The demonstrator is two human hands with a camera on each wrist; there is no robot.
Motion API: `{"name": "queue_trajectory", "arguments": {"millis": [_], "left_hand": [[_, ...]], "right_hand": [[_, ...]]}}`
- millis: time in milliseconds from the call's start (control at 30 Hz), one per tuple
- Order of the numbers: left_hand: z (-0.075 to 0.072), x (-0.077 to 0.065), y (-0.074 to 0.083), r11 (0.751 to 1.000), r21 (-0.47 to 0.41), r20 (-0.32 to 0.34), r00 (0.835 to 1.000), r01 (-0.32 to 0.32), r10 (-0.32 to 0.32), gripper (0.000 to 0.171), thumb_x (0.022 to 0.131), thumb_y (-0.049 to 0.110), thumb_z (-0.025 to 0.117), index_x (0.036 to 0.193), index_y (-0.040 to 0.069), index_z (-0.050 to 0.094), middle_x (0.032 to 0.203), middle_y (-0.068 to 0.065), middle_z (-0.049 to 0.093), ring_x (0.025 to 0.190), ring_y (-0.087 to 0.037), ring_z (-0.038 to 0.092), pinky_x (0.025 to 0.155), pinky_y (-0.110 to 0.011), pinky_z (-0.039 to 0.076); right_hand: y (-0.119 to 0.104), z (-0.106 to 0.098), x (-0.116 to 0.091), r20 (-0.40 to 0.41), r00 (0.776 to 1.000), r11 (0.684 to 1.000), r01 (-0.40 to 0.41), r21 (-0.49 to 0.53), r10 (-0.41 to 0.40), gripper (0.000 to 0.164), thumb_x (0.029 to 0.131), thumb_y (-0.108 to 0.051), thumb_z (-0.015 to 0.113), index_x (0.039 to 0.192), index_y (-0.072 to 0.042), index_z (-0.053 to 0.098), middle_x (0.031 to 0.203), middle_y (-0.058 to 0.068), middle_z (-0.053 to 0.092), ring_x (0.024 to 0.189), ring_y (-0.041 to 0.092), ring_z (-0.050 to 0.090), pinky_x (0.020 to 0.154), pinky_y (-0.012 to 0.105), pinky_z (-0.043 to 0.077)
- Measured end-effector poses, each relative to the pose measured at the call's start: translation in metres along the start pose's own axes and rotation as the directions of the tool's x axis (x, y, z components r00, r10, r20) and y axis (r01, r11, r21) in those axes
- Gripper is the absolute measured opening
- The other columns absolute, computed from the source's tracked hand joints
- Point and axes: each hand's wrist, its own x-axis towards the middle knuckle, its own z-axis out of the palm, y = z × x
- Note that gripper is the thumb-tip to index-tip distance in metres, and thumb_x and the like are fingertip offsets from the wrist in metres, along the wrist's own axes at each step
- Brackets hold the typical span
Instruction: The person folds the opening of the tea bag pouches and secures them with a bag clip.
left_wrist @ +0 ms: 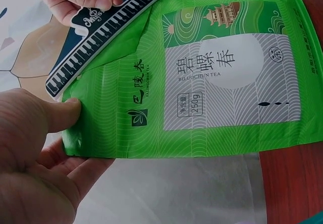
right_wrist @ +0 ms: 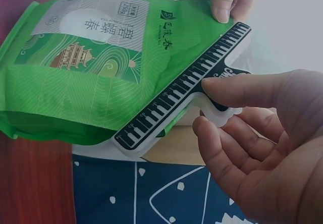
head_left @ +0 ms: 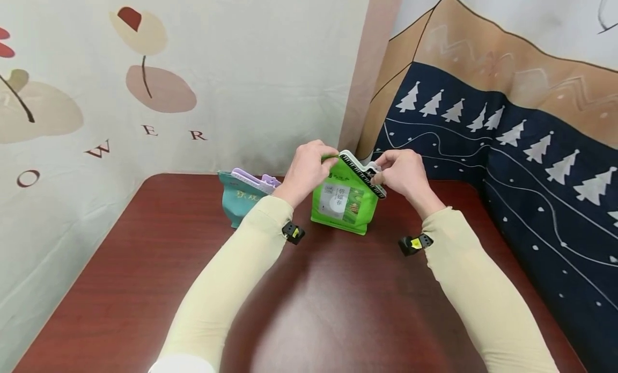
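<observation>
A bright green tea bag (head_left: 318, 206) stands on the table. My left hand (head_left: 309, 169) pinches its top left corner between thumb and fingers, as the left wrist view also shows. A bag clip with a piano-key pattern (right_wrist: 176, 95) lies slantwise across the top right part of the bag. My right hand (head_left: 404, 172) pinches the clip's handle, with the thumb on the black front piece and a finger behind the white back piece. The clip's upper end reaches close to the left fingertips.
Left of the green bag stands a teal bag (head_left: 236, 201) with a purple clip (head_left: 253, 180) slanted along its top, partly hidden by my left arm. The dark red table (head_left: 338, 308) meets a pale curtain (head_left: 270, 94) behind and a navy tree-print cloth (head_left: 531, 163) on the right.
</observation>
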Motion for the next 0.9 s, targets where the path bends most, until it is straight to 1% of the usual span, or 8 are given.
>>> {"name": "queue_trajectory", "arguments": {"millis": [200,400,733,900], "left_hand": [[-0.0016,-0.0023,0.0006,1.0,-0.014,0.002,1.0,0.016,-0.016,0.02,0.1,0.013,0.069,0.117,0.009,0.079,0.106,-0.009,0.07,0.1,-0.025,0.066,0.089,-0.037,0.052],[-0.0008,-0.0038,-0.0004,1.0,-0.006,0.019,1.0,0.024,-0.024,0.021,0.099,0.013,0.07,0.119,0.009,0.078,0.106,-0.009,0.069,0.099,-0.026,0.065,0.089,-0.038,0.052],[0.0011,-0.0049,-0.0001,1.0,0.004,0.033,0.999,0.029,-0.029,0.023,0.099,0.013,0.07,0.12,0.01,0.077,0.106,-0.009,0.069,0.099,-0.026,0.065,0.088,-0.038,0.052],[0.0006,-0.0052,0.0004,1.0,0.001,0.026,0.999,0.027,-0.027,0.023,0.099,0.013,0.07,0.121,0.009,0.077,0.106,-0.01,0.069,0.099,-0.027,0.065,0.088,-0.038,0.052]], "right_hand": [[0.0002,0.0013,0.0009,0.013,1.0,1.0,0.016,0.01,-0.016,0.02,0.081,-0.006,0.08,0.101,-0.003,0.078,0.09,0.014,0.072,0.095,0.028,0.058,0.075,0.038,0.047],[0.0013,0.0016,-0.0003,0.031,0.999,0.999,0.012,0.036,-0.014,0.022,0.083,-0.005,0.08,0.104,-0.002,0.077,0.097,0.016,0.075,0.097,0.029,0.062,0.078,0.039,0.049],[0.0057,0.0043,0.0006,0.014,0.999,0.999,0.036,0.038,-0.036,0.024,0.083,-0.003,0.079,0.107,0.0,0.077,0.099,0.018,0.076,0.095,0.03,0.067,0.085,0.042,0.051],[0.0058,0.004,0.0018,0.007,0.999,0.997,0.049,0.055,-0.049,0.025,0.084,-0.001,0.078,0.108,0.0,0.077,0.1,0.019,0.076,0.093,0.03,0.068,0.087,0.044,0.053]]}}
